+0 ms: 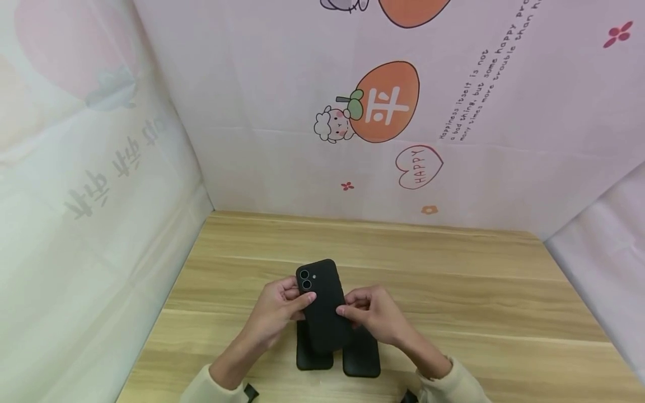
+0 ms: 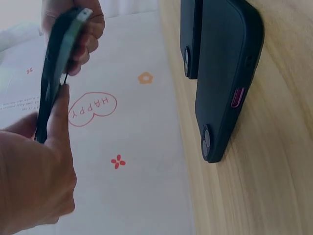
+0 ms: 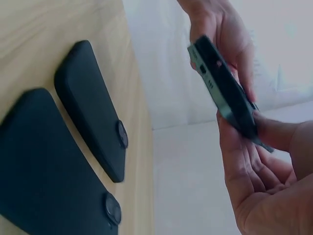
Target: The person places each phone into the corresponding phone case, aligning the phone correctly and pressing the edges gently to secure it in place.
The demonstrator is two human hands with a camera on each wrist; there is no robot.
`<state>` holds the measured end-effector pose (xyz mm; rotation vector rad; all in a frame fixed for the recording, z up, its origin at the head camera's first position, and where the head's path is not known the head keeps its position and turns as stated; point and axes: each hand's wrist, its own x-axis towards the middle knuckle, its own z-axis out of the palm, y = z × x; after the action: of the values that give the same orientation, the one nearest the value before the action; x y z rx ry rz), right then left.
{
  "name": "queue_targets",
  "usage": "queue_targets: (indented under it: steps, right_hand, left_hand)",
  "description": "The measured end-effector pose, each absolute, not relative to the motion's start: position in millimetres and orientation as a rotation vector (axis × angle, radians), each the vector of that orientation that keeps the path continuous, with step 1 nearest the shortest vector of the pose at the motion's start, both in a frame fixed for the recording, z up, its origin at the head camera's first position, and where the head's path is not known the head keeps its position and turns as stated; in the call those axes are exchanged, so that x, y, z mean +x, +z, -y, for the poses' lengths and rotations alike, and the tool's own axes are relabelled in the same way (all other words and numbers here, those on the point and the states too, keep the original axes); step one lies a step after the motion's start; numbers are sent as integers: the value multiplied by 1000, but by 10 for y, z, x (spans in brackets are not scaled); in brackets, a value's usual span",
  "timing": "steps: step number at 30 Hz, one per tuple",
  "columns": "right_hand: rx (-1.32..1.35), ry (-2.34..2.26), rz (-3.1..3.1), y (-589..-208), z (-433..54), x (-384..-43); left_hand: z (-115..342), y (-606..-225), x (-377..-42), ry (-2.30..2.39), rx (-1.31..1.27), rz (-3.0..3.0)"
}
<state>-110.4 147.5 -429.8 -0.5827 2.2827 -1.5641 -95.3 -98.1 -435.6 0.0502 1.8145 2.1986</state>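
Both hands hold a phone in a black case (image 1: 326, 308) up off the table, its back with two camera lenses facing up in the head view. My left hand (image 1: 277, 308) pinches its left edge near the lenses, thumb on the back. On the opposite edge, lower down, my right hand (image 1: 375, 313) grips with thumb and curled fingers. A pale greenish edge of the held phone (image 3: 215, 93) shows beside the black case in the right wrist view, with a port opening at its end. The phone's front is hidden in the head view.
Below the held phone, two more black-cased phones lie side by side on the wooden table: a left one (image 1: 313, 359) and a right one (image 1: 361, 361), both partly covered in the head view. A printed white cloth (image 1: 282, 140) hangs behind and at both sides.
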Motion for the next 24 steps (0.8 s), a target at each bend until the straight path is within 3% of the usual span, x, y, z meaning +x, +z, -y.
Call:
queue_targets:
  steps: [17,24]
  right_hand:
    - [-1090,-1081,-2292,-4057,-1668,-1225]
    - [-966,-1137,-2381,-4048,-1660,-1241]
  left_hand:
    - [1046,-4403,-951,1959,298,-1725]
    - [1009,-4407,-925,2029,257,-1779]
